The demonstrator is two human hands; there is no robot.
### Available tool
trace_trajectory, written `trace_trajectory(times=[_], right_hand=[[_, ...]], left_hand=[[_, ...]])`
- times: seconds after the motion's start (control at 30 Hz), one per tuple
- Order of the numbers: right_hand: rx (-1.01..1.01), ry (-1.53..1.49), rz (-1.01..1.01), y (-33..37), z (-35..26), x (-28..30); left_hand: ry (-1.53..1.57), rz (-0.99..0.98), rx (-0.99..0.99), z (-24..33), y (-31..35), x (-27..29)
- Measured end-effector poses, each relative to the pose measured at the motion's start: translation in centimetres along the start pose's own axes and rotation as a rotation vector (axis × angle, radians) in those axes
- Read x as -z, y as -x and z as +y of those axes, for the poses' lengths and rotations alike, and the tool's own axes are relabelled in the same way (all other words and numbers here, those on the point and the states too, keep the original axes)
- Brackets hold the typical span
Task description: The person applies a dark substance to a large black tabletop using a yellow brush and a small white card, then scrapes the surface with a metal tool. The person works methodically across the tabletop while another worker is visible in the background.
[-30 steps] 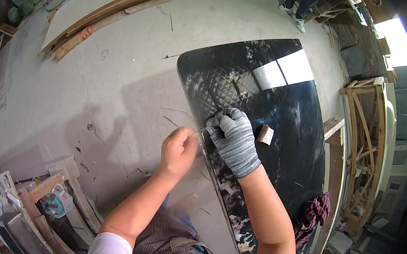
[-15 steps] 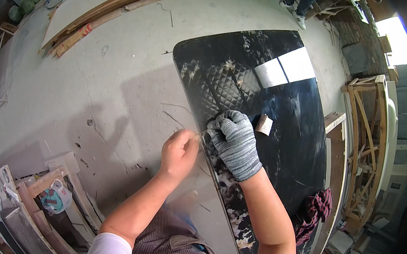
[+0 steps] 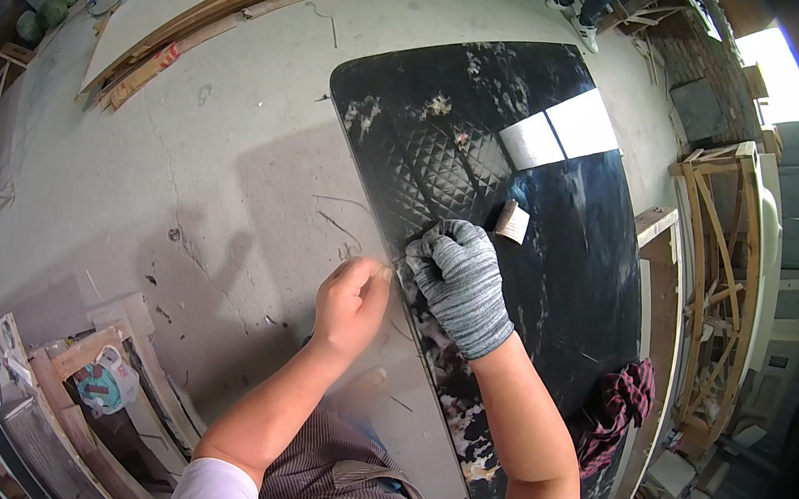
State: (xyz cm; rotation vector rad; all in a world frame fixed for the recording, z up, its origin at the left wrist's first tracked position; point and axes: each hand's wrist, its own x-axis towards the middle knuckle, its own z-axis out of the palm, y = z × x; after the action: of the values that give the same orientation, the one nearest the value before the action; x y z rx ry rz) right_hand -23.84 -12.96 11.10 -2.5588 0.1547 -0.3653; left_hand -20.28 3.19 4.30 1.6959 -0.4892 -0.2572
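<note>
Fingers (image 3: 428, 245) of gloved right hand (image 3: 462, 281) over black panel (image 3: 572, 289), near edge

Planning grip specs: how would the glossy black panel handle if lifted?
The panel is likely stiff: its broad top shows no sag. It may feel slippery: its surface mirrors bright light. Probably heavy, given its large spread.

A cloth (image 3: 622, 408) lies along the panel (image 3: 576, 299), right side.
</note>
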Motion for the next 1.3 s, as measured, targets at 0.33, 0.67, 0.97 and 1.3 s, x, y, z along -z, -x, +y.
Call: trace_trajectory(times=[0.33, 0.67, 0.97, 1.3], right_hand=[[-0.016, 0.004, 0.003, 2.2, -0.3, 0.7], [-0.066, -0.063, -0.032, 4.9, 0.2, 0.9], [-0.087, -0.085, -0.035, 6.9, 0.0, 1.6], [-0.061, -0.029, -0.014, 9.2, -0.1, 2.1]], left_hand=[[-0.016, -0.004, -0.031, 0.6, 1.9, -0.6], [-0.022, -0.03, 0.002, 1.1, 4.1, -1.3], [-0.027, -0.046, 0.0, 1.6, 5.9, -1.8], [-0.059, -0.061, 0.033, 2.2, 7.7, -2.3]])
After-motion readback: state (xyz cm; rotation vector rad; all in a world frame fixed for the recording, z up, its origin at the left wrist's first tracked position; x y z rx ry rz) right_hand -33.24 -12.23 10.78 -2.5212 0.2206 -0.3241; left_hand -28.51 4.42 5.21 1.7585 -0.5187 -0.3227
